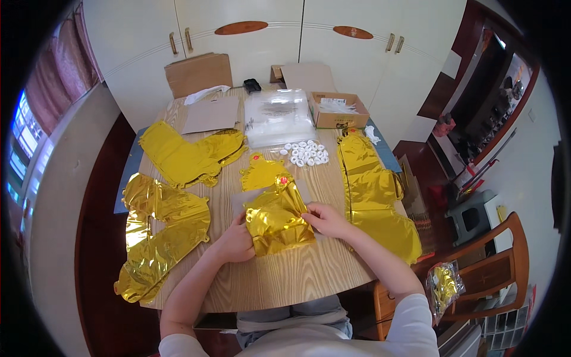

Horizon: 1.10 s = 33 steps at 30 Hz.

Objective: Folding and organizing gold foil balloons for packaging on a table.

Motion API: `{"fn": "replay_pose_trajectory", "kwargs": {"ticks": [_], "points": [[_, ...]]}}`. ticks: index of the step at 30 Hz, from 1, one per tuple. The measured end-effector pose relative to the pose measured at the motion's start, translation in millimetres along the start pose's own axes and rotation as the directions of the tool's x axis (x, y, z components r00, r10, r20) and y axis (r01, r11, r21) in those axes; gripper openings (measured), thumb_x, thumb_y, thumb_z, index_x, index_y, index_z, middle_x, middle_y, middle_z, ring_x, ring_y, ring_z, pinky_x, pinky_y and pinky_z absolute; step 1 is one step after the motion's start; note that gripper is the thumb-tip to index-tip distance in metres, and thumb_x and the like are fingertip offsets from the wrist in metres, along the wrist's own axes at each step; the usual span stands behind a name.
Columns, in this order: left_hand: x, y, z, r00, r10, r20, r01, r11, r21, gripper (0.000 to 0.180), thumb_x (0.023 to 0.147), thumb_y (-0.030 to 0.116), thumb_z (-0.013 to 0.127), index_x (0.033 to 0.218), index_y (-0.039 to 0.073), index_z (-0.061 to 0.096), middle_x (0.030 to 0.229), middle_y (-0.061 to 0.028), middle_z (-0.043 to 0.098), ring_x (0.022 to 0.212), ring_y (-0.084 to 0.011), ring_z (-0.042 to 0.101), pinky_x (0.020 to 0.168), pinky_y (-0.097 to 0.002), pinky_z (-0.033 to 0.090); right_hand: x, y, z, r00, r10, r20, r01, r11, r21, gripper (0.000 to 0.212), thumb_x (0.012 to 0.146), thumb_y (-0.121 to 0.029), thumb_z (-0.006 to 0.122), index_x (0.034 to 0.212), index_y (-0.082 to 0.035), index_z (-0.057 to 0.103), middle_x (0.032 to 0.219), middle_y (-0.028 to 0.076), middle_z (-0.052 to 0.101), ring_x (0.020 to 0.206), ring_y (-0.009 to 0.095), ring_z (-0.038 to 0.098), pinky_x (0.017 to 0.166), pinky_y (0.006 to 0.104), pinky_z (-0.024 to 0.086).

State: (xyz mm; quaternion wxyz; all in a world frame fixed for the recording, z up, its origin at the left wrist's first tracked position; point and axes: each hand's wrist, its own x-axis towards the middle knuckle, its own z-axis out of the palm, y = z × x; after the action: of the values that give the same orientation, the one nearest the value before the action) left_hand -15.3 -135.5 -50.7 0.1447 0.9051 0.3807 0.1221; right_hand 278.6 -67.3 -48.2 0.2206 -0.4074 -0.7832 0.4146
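Near the front middle of the table, a folded gold foil balloon (pixel 275 223) with a red spot at its top edge is between my two hands. My left hand (pixel 237 240) grips its left side, with the fingers partly hidden beneath the foil. My right hand (pixel 326 220) pinches its right edge between thumb and fingers. A grey flat sheet (pixel 242 199) shows behind the folded foil. Just beyond lies another gold foil piece (pixel 263 172), also with a red spot, partly covered by the held one.
Flat gold foil balloons lie at left (pixel 169 223) and right (pixel 377 205). Small white rings (pixel 306 153) sit before a stack of clear plastic bags (pixel 279 116). A cardboard box (pixel 339 113) holds white strips. At right, a wooden chair (pixel 493 273) carries a bagged gold item (pixel 445 285).
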Motion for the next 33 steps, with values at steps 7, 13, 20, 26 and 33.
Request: {"fn": "replay_pose_trajectory", "kwargs": {"ticks": [7,13,20,26,33], "points": [[-3,1,-3,1.000,-0.012,0.019,0.012,1.000,-0.002,0.050,0.094,0.034,0.051,0.142,0.020,0.048,0.148,-0.0073,0.046,0.142,-0.0286,0.035,0.117,-0.0541,0.011,-25,-17,-7,0.968,-0.248,0.034,0.250,0.952,-0.177,0.055,0.078,-0.035,0.079,0.116,-0.003,0.055,0.115,0.017,0.061,0.114,0.036,0.054,0.095,0.0423,0.045],[-6,5,-2,0.999,0.003,0.035,-0.004,0.999,0.045,0.052,0.094,0.033,0.047,0.145,0.020,0.044,0.150,-0.0088,0.042,0.142,-0.0293,0.033,0.117,-0.0558,0.011,-46,-32,-3,0.991,-0.061,0.121,0.092,0.957,-0.275,0.084,0.073,-0.035,0.085,0.135,-0.001,0.039,0.139,0.020,0.050,0.129,0.037,0.049,0.107,0.0436,0.041],[-37,52,4,0.993,-0.006,0.121,0.011,0.999,-0.042,0.051,0.094,0.034,0.052,0.143,0.019,0.046,0.149,-0.0090,0.044,0.142,-0.0320,0.033,0.117,-0.0545,0.014,-106,-40,31,0.982,-0.186,0.024,0.184,0.937,-0.295,0.080,0.075,-0.034,0.082,0.134,-0.002,0.038,0.135,0.020,0.053,0.124,0.040,0.052,0.112,0.0479,0.037],[-81,90,15,0.994,-0.015,0.112,0.021,0.998,-0.057,0.055,0.088,0.030,0.056,0.139,0.011,0.049,0.142,-0.0163,0.048,0.140,-0.0334,0.036,0.118,-0.0560,0.014,-145,-61,45,0.983,-0.182,0.018,0.178,0.924,-0.339,0.075,0.079,-0.035,0.078,0.133,0.001,0.040,0.135,0.017,0.054,0.128,0.034,0.051,0.113,0.0490,0.035],[-89,121,0,0.976,-0.215,0.023,0.214,0.942,-0.258,0.069,0.076,0.042,0.075,0.130,0.004,0.055,0.133,-0.0212,0.053,0.134,-0.0380,0.041,0.115,-0.0488,0.025,-146,-66,43,0.989,-0.150,0.004,0.141,0.921,-0.363,0.074,0.081,-0.037,0.076,0.133,0.001,0.041,0.135,0.017,0.055,0.129,0.033,0.051,0.113,0.0480,0.036]]}}
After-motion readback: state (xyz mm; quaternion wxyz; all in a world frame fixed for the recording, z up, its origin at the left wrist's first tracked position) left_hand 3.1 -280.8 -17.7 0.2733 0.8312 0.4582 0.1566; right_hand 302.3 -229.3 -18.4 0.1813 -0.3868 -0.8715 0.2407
